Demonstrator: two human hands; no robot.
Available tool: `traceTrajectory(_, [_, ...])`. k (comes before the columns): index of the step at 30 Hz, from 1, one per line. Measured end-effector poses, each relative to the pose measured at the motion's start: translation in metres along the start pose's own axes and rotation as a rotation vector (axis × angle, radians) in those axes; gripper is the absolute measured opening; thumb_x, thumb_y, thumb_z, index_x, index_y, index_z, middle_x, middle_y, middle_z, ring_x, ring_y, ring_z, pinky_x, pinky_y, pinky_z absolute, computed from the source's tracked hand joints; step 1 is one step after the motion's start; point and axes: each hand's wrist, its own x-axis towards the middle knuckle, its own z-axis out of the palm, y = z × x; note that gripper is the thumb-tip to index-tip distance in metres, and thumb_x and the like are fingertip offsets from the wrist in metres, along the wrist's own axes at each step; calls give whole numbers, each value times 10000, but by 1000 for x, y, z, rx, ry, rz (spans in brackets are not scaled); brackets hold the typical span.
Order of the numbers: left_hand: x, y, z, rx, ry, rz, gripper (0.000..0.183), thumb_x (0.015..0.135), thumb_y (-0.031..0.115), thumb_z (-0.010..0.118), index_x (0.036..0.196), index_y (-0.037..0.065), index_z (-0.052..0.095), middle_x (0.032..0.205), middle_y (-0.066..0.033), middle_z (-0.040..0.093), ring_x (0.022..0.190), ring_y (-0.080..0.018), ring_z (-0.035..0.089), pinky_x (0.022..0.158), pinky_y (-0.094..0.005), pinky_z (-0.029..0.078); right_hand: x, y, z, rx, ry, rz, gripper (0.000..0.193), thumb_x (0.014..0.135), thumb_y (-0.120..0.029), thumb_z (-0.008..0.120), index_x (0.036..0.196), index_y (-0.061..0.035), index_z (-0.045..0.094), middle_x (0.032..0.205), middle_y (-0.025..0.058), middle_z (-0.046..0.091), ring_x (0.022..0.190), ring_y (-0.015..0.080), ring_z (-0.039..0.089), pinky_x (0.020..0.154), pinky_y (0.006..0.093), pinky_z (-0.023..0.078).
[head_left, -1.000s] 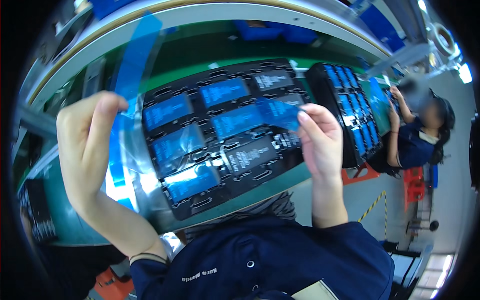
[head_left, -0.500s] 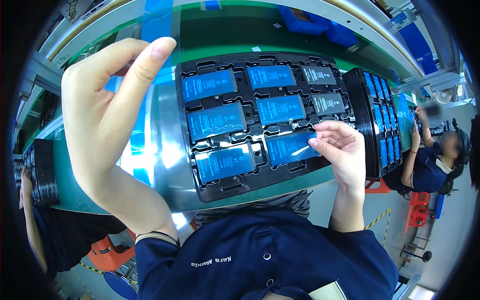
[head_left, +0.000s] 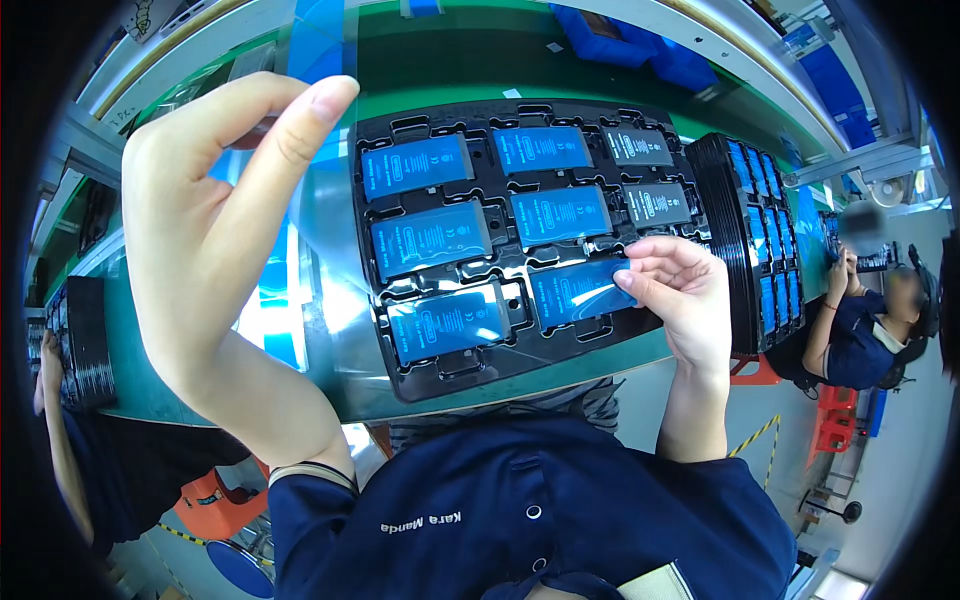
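A black moulded tray [head_left: 440,383] holds rows of flat battery packs. Those in the left and middle columns look blue under glossy film, such as the battery [head_left: 430,240]; two at the right are bare grey, such as the grey battery [head_left: 655,204]. My left hand [head_left: 215,190] is raised left of the tray, wrist bent, thumb and forefinger pinched at what looks like the edge of clear plastic film [head_left: 335,185]. Over the tray's near right part, my right hand [head_left: 685,295] pinches a blue film corner at the lower middle battery [head_left: 580,297]. Its fingers hide the near right pocket.
A stack of black trays [head_left: 722,245] with blue batteries adjoins the tray's right side. Blue bins [head_left: 610,40] lie beyond the green table. Another tray stack [head_left: 88,345] and a person's arm [head_left: 62,440] are at far left. A co-worker [head_left: 855,330] sits at right.
My left hand has shifted very slightly up and right. The bright glare on the film beside the tray has faded. My right hand keeps its pinch almost in place.
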Motion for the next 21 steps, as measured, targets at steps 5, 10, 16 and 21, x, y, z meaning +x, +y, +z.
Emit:
traceTrajectory(5, [0,1,0,-3,-10,-9,233,924,176,664,891,-54,674,805,-82,670,744,-126,599,698,-242,460,1,-1,-1,-1,-13,5,247,776,52,754,1011,33,677,830,79,706,711,73,660,624,175,527])
traceTrajectory(10, [0,2,0,-4,-15,8,210,922,154,662,893,-53,675,810,-82,669,742,-128,599,698,-242,461,0,-2,0,-8,-13,6,251,780,56,750,1018,33,674,833,80,705,711,74,661,634,174,531])
traceTrajectory(16, [0,3,-1,0,-13,45,182,909,136,671,895,-45,678,826,-82,673,748,-132,604,708,-244,466,0,-1,1,-20,-22,-9,247,786,61,743,1020,32,672,836,74,702,716,69,658,648,173,527])
traceTrajectory(21, [0,4,0,1,-46,144,117,855,61,698,917,-37,691,879,-87,700,780,-137,629,727,-245,482,0,3,4,-60,-16,-39,232,793,45,743,1015,29,676,841,54,698,716,56,649,656,164,513])
